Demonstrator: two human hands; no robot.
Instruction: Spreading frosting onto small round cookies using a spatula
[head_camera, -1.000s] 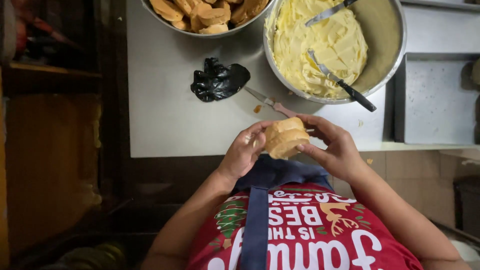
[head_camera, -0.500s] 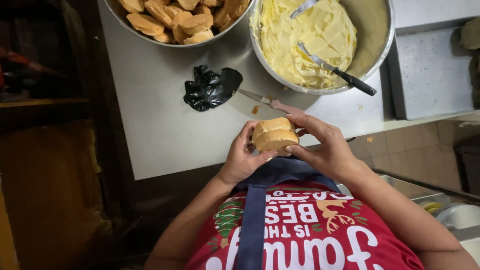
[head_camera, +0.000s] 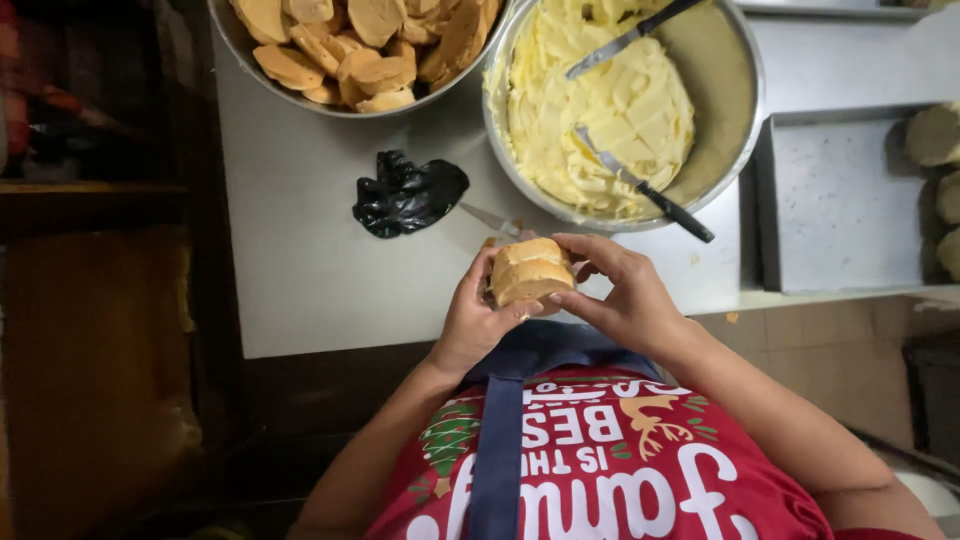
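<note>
At frame centre, the left hand (head_camera: 478, 318) and right hand (head_camera: 620, 290) clasp a bread roll (head_camera: 528, 271) together above the table (head_camera: 320, 270), below a bowl of bread slices (head_camera: 350, 45) top centre and a bowl of butter (head_camera: 620, 105) with two knives (head_camera: 640, 185) upper right.

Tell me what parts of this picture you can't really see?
- Head view: the underside of the bread roll is covered by the left hand and right hand.
- The bowl of bread slices and the bowl of butter are cut off by the top edge.
- The knife on the table is partly hidden behind the roll.
- The black crumpled thing is too dark to identify.
</note>
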